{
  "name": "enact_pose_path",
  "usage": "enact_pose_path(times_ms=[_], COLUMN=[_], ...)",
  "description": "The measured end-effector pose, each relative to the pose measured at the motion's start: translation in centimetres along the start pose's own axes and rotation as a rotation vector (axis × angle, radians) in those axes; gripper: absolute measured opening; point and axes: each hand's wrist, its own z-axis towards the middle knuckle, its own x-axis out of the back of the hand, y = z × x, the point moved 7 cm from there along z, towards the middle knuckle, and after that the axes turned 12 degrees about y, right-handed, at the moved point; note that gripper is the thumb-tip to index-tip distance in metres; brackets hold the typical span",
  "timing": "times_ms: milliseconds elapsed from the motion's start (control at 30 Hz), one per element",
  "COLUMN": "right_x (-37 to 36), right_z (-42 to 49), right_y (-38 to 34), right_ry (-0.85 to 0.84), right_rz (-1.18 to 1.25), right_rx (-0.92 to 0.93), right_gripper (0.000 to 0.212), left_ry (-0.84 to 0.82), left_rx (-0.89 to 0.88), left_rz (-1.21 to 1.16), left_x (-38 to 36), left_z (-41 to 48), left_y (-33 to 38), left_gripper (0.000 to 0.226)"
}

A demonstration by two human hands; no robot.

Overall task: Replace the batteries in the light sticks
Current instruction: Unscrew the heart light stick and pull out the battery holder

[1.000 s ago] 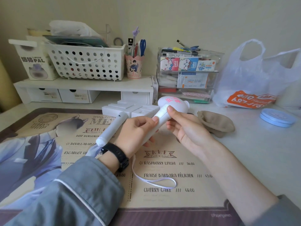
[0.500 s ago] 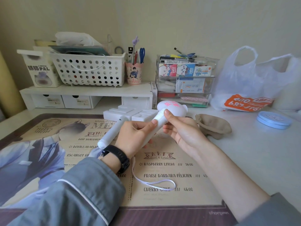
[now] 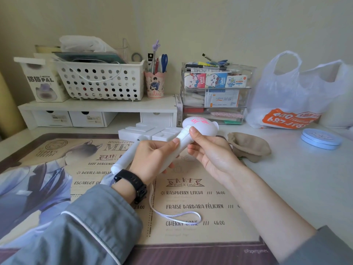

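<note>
Holding anything, those two hands?

Both are on one light stick — the left hand has its fingers wrapped round the white handle, thumb laid along the top. The right hand pinches the neck just under the rounded head.

Where does it sit?

In the air over the middle of the desk mat, with its head, which has pink lettering on it, pointing far and right. A pale lanyard drops from below the left hand and loops on the mat.

And the other one?

A second light stick, a plain white tube, slants just left of the left hand, partly hidden behind it — whether the hand touches it I cannot tell.

What else is on the counter?

White blocks sit just beyond the hands. A brown cloth pouch lies to their right, a round blue tin further right, and a plastic bag at the far right. On a far shelf stand a white basket and a pen cup, with clear drawers beside it.
</note>
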Motion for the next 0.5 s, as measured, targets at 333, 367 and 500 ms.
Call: enact_pose_path(times_ms=[333, 367, 500], right_x=[-0.9, -1.1, -0.5], right_z=[-0.6, -0.8, -0.3], right_y=[0.7, 0.7, 0.5], right_ry=[-0.148, -0.15, -0.047], right_rz=[-0.077, -0.124, -0.182], right_rx=[-0.015, 0.008, 0.088], right_gripper=[0.022, 0.023, 0.024], left_ry=[-0.028, -0.049, -0.117], left_rx=[0.017, 0.001, 0.05], left_rz=[-0.035, -0.033, -0.045], left_x=[-0.6, -0.8, -1.5], left_z=[-0.2, -0.4, -0.6], left_y=[-0.2, -0.1, -0.3], left_gripper=[0.044, 0.043, 0.04])
